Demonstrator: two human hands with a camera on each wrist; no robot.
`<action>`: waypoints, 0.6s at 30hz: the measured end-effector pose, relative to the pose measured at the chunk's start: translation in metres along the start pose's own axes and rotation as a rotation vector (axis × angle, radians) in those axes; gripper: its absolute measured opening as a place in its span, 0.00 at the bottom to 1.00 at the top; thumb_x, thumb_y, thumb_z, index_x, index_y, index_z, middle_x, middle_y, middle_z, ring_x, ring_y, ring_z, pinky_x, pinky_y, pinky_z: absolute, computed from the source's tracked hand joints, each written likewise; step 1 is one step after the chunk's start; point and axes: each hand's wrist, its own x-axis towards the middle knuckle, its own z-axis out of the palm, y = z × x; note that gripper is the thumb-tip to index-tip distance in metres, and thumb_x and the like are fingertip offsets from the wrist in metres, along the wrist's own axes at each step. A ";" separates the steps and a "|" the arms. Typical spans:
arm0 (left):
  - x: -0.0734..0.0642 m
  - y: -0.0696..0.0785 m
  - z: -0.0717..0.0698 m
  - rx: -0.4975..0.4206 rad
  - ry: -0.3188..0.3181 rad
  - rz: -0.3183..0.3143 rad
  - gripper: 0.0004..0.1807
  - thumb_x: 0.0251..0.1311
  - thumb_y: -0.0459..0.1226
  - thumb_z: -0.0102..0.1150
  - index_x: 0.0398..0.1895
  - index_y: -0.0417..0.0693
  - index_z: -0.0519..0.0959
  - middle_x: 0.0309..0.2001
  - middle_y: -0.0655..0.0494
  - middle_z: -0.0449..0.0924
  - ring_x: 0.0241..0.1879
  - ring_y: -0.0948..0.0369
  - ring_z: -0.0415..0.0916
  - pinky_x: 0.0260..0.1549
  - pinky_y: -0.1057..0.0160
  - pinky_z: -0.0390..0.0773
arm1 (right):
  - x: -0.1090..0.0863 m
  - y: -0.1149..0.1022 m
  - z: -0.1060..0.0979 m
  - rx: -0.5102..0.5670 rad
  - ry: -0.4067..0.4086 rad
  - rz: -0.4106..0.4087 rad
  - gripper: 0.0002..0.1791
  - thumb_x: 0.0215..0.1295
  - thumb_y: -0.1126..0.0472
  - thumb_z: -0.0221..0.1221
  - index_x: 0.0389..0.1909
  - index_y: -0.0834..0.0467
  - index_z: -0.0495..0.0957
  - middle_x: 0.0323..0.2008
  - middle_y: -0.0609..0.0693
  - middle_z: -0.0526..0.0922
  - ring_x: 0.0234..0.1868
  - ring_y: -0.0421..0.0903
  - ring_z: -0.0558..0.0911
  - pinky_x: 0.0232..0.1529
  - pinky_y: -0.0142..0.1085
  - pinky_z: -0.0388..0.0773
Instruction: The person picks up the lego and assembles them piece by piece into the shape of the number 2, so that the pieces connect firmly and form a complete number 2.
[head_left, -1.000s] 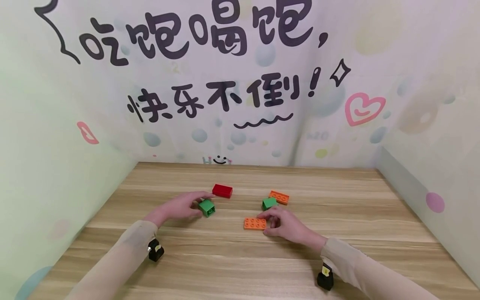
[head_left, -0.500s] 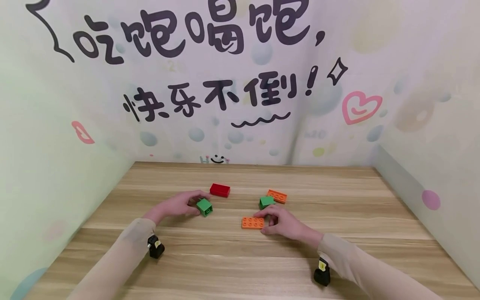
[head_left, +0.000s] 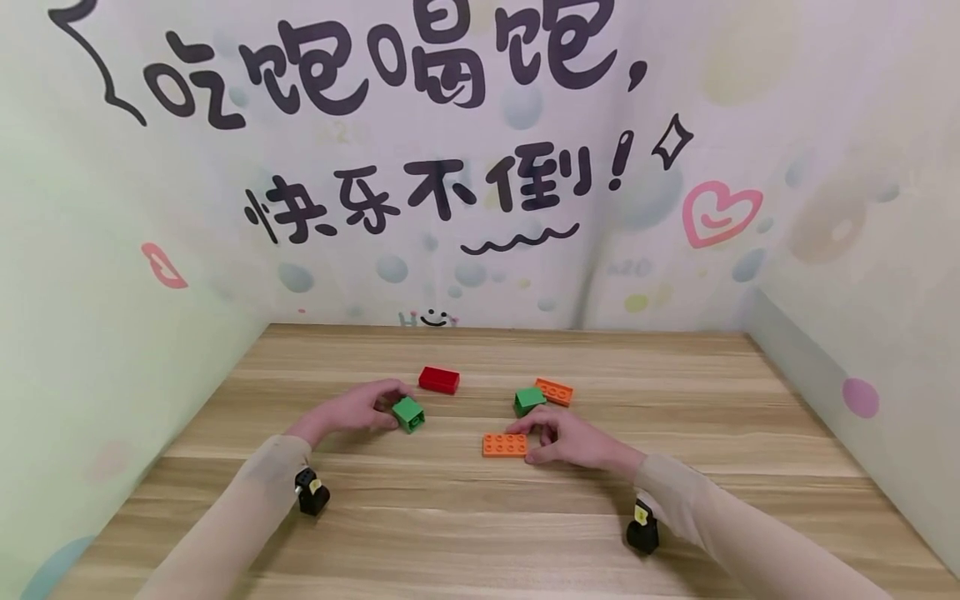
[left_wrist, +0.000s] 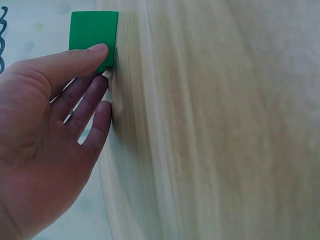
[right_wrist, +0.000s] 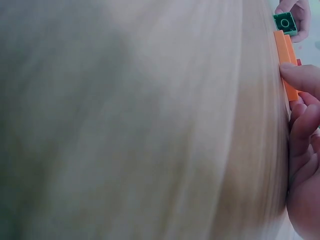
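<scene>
My left hand (head_left: 352,410) holds a green toy building brick (head_left: 408,414) at the left of the table. In the left wrist view the thumb lies on the flat side of that green brick (left_wrist: 92,32). Right of centre, my right hand (head_left: 572,439) pinches the right end of a flat orange brick (head_left: 505,445), studs up on the table. The right wrist view has the thumb on the edge of this orange brick (right_wrist: 285,52). Just behind the right fingers sits a second green brick (head_left: 529,401), close to them; I cannot tell whether they touch.
A red brick (head_left: 439,380) lies behind the left hand. Another orange brick (head_left: 554,392) lies behind the second green brick, its hollow side showing. The wooden table (head_left: 465,533) runs back to a printed wall (head_left: 360,275), with pale walls at both sides.
The view has shifted slightly. The second green brick has moved a little to the left relative to the orange brick behind it. Both hands stay almost still on their bricks.
</scene>
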 end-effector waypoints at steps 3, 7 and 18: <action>0.001 -0.002 0.000 -0.004 0.007 -0.009 0.22 0.62 0.30 0.62 0.59 0.40 0.72 0.55 0.42 0.78 0.57 0.46 0.75 0.58 0.44 0.75 | 0.000 -0.001 0.001 0.004 0.006 0.017 0.24 0.60 0.60 0.69 0.59 0.50 0.79 0.52 0.53 0.79 0.29 0.38 0.68 0.30 0.26 0.67; 0.001 -0.003 0.000 -0.006 0.016 -0.015 0.21 0.61 0.31 0.62 0.58 0.41 0.73 0.54 0.43 0.79 0.56 0.47 0.75 0.58 0.45 0.75 | 0.001 -0.001 0.000 -0.015 0.003 0.024 0.24 0.59 0.58 0.69 0.58 0.47 0.79 0.47 0.52 0.78 0.29 0.38 0.69 0.31 0.26 0.68; 0.001 -0.003 0.001 -0.013 0.032 -0.020 0.20 0.62 0.33 0.63 0.57 0.43 0.74 0.53 0.45 0.80 0.56 0.48 0.76 0.58 0.46 0.75 | 0.001 -0.002 -0.001 -0.068 -0.013 0.027 0.24 0.59 0.55 0.69 0.58 0.44 0.80 0.44 0.48 0.76 0.30 0.37 0.69 0.32 0.28 0.69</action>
